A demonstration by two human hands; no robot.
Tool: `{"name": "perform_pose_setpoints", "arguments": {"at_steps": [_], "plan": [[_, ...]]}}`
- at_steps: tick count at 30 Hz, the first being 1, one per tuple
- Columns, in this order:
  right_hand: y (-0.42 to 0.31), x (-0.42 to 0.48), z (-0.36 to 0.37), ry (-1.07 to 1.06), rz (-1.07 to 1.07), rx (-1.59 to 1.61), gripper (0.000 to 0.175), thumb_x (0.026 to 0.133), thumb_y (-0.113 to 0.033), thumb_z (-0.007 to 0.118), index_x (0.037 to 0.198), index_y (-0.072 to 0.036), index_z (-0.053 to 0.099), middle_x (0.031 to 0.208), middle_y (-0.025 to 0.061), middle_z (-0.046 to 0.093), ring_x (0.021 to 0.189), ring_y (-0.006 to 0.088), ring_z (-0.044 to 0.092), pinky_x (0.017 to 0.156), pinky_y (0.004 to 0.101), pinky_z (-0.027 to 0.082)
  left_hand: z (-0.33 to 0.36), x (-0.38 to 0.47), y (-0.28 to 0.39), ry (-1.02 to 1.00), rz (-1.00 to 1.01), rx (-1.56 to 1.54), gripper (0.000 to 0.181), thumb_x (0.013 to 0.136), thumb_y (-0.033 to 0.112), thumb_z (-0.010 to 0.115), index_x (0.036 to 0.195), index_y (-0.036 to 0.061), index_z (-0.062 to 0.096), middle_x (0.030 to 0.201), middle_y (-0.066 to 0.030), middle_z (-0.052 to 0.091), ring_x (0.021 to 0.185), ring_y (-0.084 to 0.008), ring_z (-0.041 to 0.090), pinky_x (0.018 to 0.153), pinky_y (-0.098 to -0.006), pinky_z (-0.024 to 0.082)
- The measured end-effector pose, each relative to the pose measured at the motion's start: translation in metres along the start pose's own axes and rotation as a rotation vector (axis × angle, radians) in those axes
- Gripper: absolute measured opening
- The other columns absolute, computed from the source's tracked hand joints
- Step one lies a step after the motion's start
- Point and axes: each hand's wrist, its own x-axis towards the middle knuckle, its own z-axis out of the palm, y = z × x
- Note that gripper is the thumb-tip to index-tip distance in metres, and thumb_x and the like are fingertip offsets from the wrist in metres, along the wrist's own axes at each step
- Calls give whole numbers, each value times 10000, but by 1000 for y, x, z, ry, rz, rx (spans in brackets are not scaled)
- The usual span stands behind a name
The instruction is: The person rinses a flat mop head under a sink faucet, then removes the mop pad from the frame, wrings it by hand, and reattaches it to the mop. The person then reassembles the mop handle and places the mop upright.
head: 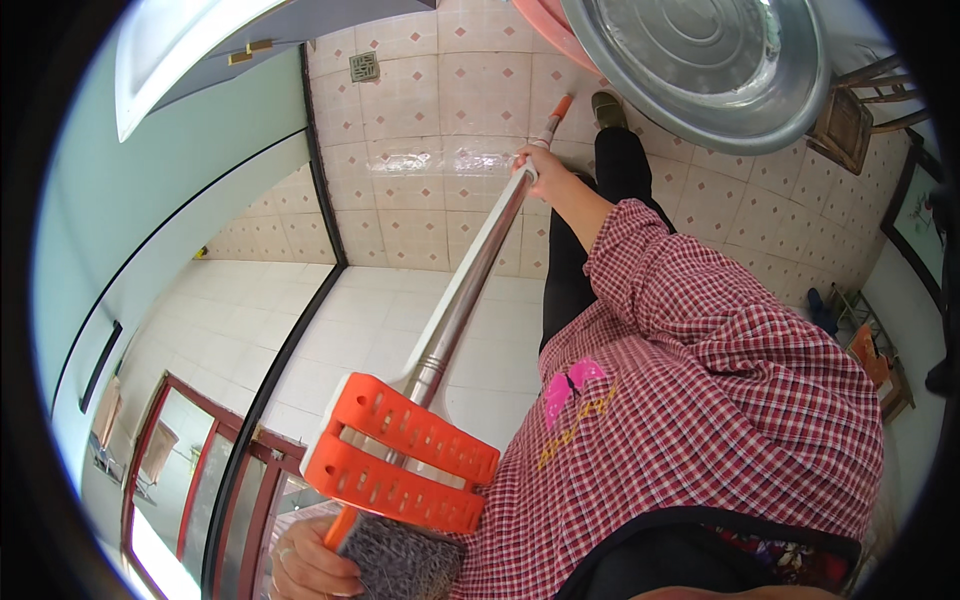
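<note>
A long mop with a steel pole [472,277] and a white lever lies diagonally across the view. My right hand [541,171] grips the pole near its far end, where an orange tip [562,106] shows beyond a sleeve. At the near end is an orange slotted mop head [405,454], close to the checked shirt. A grey fibrous pad [401,556] sits under this head. My left hand [311,562], with a ring on one finger, is closed on an orange strip [341,527] along the pad's side; part of that hand is cut off by the lower edge.
A large metal basin [795,112] stands ahead on the right, over a pink basin [551,30]. Beyond are a wooden chair [844,127] and a floor drain [364,67]. To the left runs a reflective panel [247,225] with a black frame; a red-framed door [199,420] appears in it.
</note>
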Motion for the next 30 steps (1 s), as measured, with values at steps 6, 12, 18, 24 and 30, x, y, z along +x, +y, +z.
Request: {"name": "perform_pose_setpoints", "arguments": {"at_steps": [6,12,18,24,30], "plan": [[11,-11,0,15,-25,38,144,876,-99,538,856,-80,397,615,57,462,555,208,495,541,368,474,22,-23,12,69,-64,135,236,981,138,444,1093,1,600,809,-68,624,727,-184,631,697,-317,496],[2,-36,-2,45,-30,172,203,928,-176,531,980,-62,371,689,77,497,613,213,517,568,365,485,30,-25,13,112,-87,205,242,983,148,436,1093,5,596,809,-70,613,737,-187,620,717,-326,494],[-13,-22,2,-96,71,381,182,961,-177,514,1037,-68,388,732,75,501,602,169,515,563,333,491,23,-20,5,136,-73,202,248,984,159,429,1093,9,593,809,-72,602,747,-190,610,737,-336,492],[6,-14,-9,126,-136,68,139,973,-186,504,1016,-96,407,713,33,481,560,150,496,536,328,475,8,-14,-2,167,-81,197,253,986,169,421,1093,13,589,809,-74,591,757,-193,599,757,-345,490],[14,-14,-14,168,-66,53,135,969,-193,509,999,-99,417,704,25,473,584,164,511,533,342,479,-4,-4,-5,230,-75,168,259,988,179,413,1093,17,586,809,-76,581,766,-197,589,777,-355,488]]}}
